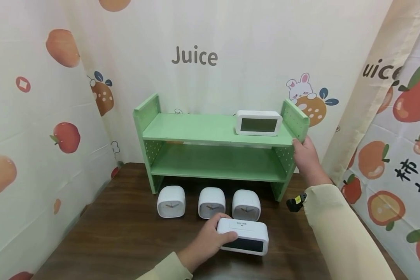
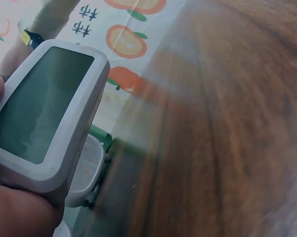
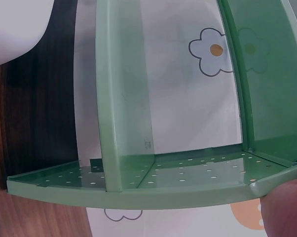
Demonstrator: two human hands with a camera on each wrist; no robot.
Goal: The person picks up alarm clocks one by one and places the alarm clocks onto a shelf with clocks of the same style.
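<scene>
My left hand grips a white rectangular digital clock by its left end, thumb in front, over the table. Its dark, blank screen shows large in the left wrist view, where the clock looks tilted. Up at the right, my right hand holds the front edge of the side panel of a two-tier green shelf. Only a blurred bit of that hand shows in the right wrist view, against the panel's edge. A similar white digital clock stands on the shelf's upper board, near its right end.
Before the shelf, three small white analog clocks stand on the dark wooden table: one at left, one in the middle, one at right, close behind the held clock. A fruit-printed curtain hangs behind.
</scene>
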